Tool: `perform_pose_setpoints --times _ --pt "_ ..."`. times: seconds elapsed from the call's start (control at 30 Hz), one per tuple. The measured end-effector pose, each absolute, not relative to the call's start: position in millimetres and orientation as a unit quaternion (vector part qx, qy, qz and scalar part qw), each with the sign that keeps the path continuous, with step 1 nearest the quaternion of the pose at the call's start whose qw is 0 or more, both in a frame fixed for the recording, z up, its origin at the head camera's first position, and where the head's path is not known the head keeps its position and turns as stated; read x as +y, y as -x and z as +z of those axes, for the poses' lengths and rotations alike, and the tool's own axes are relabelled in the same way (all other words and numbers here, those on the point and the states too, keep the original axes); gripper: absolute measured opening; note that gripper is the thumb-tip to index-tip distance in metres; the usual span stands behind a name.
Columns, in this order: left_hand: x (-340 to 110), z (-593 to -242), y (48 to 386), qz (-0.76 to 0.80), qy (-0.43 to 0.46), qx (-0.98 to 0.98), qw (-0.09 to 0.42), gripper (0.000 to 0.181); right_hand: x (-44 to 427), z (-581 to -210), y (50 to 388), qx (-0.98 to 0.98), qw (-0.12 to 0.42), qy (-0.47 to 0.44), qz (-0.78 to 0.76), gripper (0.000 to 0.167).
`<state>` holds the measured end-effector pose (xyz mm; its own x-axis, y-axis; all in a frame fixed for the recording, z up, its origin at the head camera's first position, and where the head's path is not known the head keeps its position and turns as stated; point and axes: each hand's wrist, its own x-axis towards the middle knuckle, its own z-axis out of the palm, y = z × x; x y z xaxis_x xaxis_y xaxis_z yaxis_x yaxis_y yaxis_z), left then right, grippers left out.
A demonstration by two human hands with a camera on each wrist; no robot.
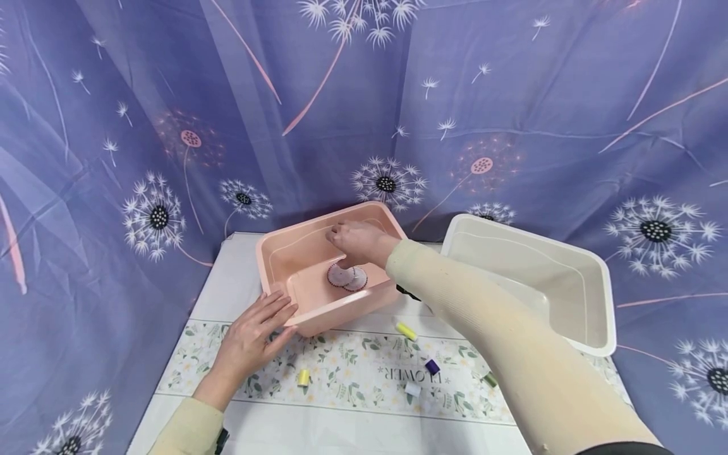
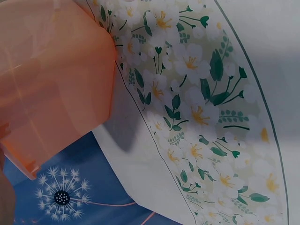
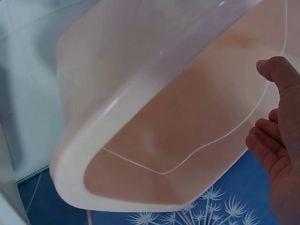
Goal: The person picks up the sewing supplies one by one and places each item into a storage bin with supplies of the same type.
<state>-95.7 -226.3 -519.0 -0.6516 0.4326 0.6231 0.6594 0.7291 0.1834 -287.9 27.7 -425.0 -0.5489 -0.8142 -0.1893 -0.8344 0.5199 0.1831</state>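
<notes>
My right hand point(image 1: 361, 241) is inside the pink plastic basin point(image 1: 344, 308), above its floor. In the right wrist view, the right hand point(image 3: 281, 126) has its thumb apart from loosely bent fingers, and nothing shows between them. Two round pale discs point(image 1: 356, 279) with dark red dotted edges lie partly overlapped on the basin floor below that hand. At the basin's near left corner my left hand point(image 1: 253, 338) rests on the rim with its fingers extended. The left wrist view shows mostly the basin's outer wall point(image 2: 61, 89).
A white basin point(image 1: 603, 309) stands to the right, partly behind my right sleeve. On the flowered cloth lie small spools: yellow point(image 1: 304, 378), yellow-green point(image 1: 406, 330), dark purple point(image 1: 432, 367), white point(image 1: 412, 388) and green point(image 1: 490, 379). A blue dandelion curtain point(image 1: 341, 126) hangs behind.
</notes>
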Motion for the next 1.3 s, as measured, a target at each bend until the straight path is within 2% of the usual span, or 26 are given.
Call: perform_pose_setpoints --times 0.33,0.57,0.77,0.97,1.3 --pt "-226 -518 96 -0.206 0.309 -0.886 0.278 0.056 39 -419 283 0.883 0.056 0.453 0.110 0.058" --pt "-227 -519 97 -0.205 0.310 -0.886 0.277 0.057 52 -407 275 0.891 0.052 0.446 0.062 0.070" --pt "-228 -519 96 -0.207 0.310 -0.888 0.271 0.057 71 -405 268 0.884 0.031 0.466 -0.005 0.074" --pt "-226 -518 96 -0.204 0.311 -0.886 0.277 0.054 98 -402 249 0.888 0.026 0.455 -0.055 0.074" --pt "-227 -518 97 -0.198 0.311 -0.886 0.280 0.056 138 -401 213 0.904 0.017 0.416 -0.092 0.084"
